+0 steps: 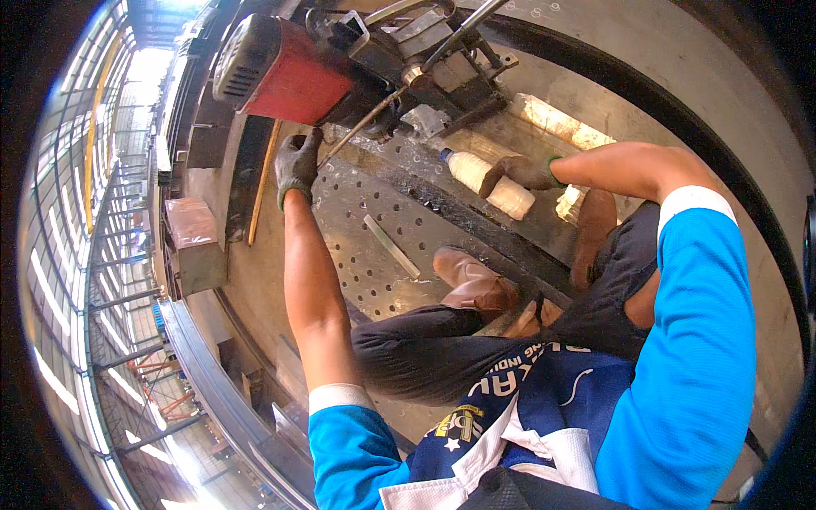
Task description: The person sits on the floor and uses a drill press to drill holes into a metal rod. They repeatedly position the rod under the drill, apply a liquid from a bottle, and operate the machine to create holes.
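My left hand (297, 166), in a dark grey glove, is closed at the lower end of a thin metal lever (361, 127). That lever runs up to a drilling machine with a red motor housing (299, 76); part of the grip is hidden. On the right, my gloved right hand (525, 172) wraps round the middle of a plastic bottle (467, 172) with a blue cap and pale, milky contents. The bottle is tilted, its cap toward the machine. Below the machine, a long dark steel beam (476, 228) runs diagonally past the bottle.
A perforated metal plate (344, 225) lies left of the beam, with a loose flat strip (391, 246) on it. My boots (478, 282) rest close by. Pale, crumpled wrapped pieces (561, 121) lie beyond my right hand. A wooden stick (263, 183) and a box (194, 223) are at left.
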Motion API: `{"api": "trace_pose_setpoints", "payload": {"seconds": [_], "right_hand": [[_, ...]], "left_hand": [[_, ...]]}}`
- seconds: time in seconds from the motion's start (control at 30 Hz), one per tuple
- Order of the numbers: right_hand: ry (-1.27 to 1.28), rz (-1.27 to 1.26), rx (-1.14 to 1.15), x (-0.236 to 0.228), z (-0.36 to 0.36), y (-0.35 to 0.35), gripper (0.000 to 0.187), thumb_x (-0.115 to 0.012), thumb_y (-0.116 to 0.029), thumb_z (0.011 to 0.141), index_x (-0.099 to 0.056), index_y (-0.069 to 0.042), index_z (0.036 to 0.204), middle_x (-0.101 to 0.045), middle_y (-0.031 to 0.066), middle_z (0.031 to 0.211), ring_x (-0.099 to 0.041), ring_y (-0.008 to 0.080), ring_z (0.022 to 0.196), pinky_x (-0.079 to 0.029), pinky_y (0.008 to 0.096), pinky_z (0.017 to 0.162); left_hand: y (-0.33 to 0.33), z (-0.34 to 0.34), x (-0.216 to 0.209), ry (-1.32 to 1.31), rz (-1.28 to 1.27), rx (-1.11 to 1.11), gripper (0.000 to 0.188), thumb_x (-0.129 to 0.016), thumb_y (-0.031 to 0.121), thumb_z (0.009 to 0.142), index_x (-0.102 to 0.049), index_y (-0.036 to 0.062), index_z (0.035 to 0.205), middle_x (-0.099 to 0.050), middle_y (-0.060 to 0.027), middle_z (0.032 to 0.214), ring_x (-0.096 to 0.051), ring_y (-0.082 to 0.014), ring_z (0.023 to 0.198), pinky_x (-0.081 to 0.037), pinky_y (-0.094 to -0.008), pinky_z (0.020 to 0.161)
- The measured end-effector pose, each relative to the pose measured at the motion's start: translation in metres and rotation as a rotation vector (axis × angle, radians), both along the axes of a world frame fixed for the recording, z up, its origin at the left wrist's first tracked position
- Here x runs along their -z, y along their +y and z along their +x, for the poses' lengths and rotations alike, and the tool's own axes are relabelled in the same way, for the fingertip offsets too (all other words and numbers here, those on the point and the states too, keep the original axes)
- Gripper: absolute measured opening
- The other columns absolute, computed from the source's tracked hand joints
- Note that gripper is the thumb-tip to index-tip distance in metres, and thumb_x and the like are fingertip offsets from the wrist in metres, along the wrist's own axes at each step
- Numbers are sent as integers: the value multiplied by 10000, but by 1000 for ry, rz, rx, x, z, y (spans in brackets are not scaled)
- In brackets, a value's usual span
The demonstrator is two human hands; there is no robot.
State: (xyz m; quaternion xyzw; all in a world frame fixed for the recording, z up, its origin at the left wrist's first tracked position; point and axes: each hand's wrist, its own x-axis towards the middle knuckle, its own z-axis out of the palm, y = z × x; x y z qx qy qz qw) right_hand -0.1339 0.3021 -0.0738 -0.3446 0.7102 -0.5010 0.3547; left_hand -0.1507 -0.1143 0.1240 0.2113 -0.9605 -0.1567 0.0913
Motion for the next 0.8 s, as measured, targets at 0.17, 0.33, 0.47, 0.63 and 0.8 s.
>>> {"api": "trace_pose_setpoints", "payload": {"seconds": [0.17,0.33,0.47,0.63,0.8], "right_hand": [[7,33,25,4,1,5,349,-451,-246,1061,-746,-81,1151,-711,92,1170,-641,220,1098,-485,364,1020],[23,66,44,5,1,6,352,-448,-245,1061,-748,-81,1144,-712,92,1166,-641,219,1095,-485,364,1019],[31,80,60,7,0,7,354,-445,-245,1061,-750,-82,1138,-713,92,1164,-642,218,1093,-485,364,1019],[38,91,74,9,-1,7,358,-442,-244,1061,-753,-82,1132,-714,93,1160,-643,217,1091,-485,364,1018],[48,97,88,10,-2,6,361,-439,-243,1061,-755,-82,1125,-715,93,1157,-644,216,1088,-485,363,1017]], "left_hand": [[6,6,-5,0,145,-84,499,-789,493,857,-765,10,982,-759,-125,873,-699,-204,760,-540,-369,709],[10,9,-7,42,264,-58,463,-794,469,860,-756,23,982,-723,-87,808,-653,-171,629,-513,-348,579],[6,8,-2,59,271,-70,462,-788,469,863,-756,22,972,-721,-85,802,-645,-175,616,-512,-349,578],[7,9,-4,33,219,-52,458,-786,466,863,-755,21,967,-718,-88,782,-643,-181,598,-512,-350,577],[9,9,-5,22,186,-54,459,-787,467,861,-756,20,960,-720,-95,772,-659,-188,598,-515,-354,579]]}}
